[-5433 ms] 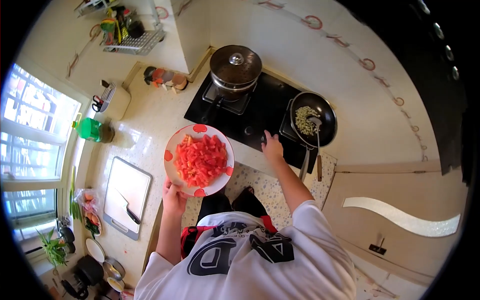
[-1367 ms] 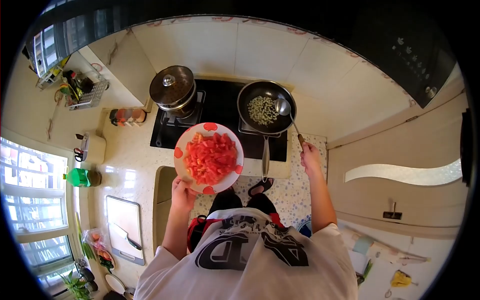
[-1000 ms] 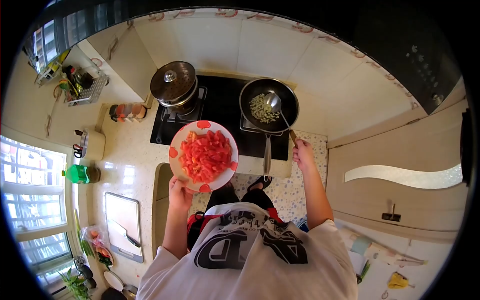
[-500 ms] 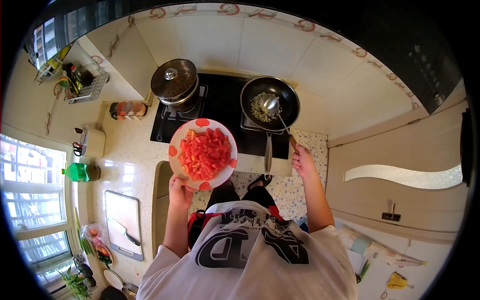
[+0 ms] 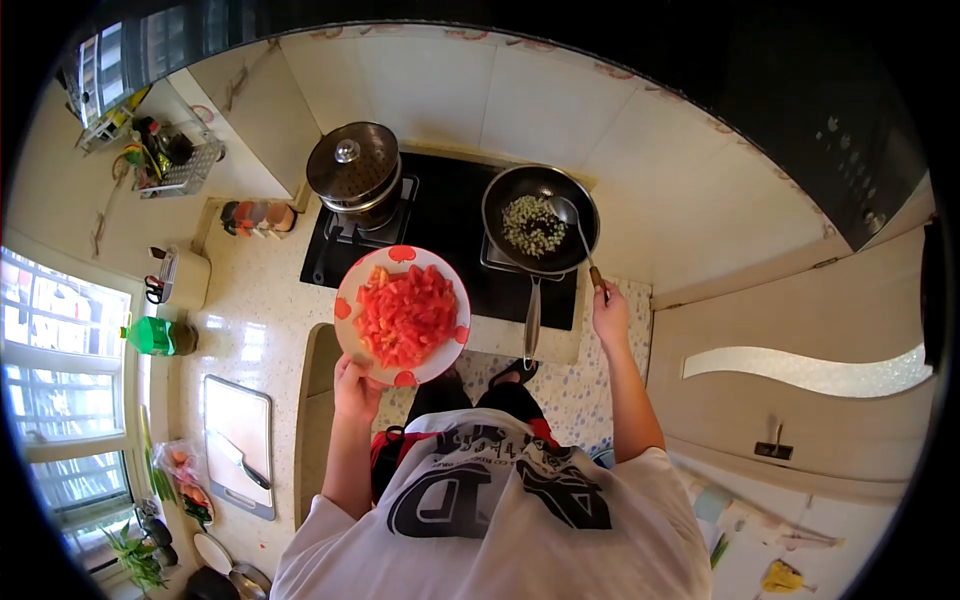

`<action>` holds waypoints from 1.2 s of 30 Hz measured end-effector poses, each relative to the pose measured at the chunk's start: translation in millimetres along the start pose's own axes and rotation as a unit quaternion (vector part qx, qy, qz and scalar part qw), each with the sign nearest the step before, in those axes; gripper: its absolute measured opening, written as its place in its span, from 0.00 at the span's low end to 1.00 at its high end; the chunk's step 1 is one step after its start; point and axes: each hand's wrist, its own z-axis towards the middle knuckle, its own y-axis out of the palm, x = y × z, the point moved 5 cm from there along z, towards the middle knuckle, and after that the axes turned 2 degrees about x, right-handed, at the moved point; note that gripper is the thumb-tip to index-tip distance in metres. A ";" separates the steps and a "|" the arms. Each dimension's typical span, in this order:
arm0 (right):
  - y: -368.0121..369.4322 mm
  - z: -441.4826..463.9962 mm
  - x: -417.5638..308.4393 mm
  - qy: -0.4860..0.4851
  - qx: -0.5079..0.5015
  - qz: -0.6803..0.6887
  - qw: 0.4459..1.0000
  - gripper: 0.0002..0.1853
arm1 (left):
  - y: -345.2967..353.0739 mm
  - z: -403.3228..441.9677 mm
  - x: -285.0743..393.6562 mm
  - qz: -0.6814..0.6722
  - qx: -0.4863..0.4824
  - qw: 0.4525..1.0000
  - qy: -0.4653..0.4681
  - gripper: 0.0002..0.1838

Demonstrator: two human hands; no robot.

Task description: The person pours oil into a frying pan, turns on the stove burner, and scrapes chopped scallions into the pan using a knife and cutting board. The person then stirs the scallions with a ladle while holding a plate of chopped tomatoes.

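Observation:
My left hand (image 5: 358,388) grips the near rim of a white plate (image 5: 346,312) with red patterns. Chopped tomatoes (image 5: 405,316) are heaped on it, and the plate is held in front of the stove. My right hand (image 5: 609,310) is closed around the brown handle of a metal ladle (image 5: 566,212). The ladle's bowl rests inside a dark frying pan (image 5: 560,262), at its right side. Small pale chopped bits (image 5: 533,226), perhaps garlic, lie spread over the pan's bottom.
A lidded steamer pot (image 5: 352,170) stands on the left burner of the black stove (image 5: 440,200). On the left counter are a cutting board (image 5: 238,420) with a knife (image 5: 244,462), a green-capped bottle (image 5: 160,337) and a knife holder (image 5: 184,278). The pan's handle (image 5: 532,315) juts over the counter's front edge.
The ladle's bowl has moved from the middle of the pan to its right side, uncovering the chopped bits. The plate stays nearly in place in my left hand.

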 end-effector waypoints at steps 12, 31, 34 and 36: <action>31.5 16.3 -21.6 0.325 -0.101 0.321 0.884 0.15 | -16.2 -8.3 9.5 -0.019 0.002 1.000 0.021 0.23; -54.0 -29.2 -24.1 0.368 -0.114 0.285 0.878 0.10 | -3.9 13.4 8.3 -0.031 -0.029 0.999 0.008 0.24; -54.3 -14.2 -22.8 0.348 -0.109 0.274 0.890 0.11 | -3.0 17.0 7.9 -0.023 -0.047 0.999 -0.001 0.25; -47.5 -1.7 -16.1 0.336 -0.105 0.286 0.891 0.11 | -5.9 18.5 6.0 -0.022 -0.030 0.999 0.004 0.25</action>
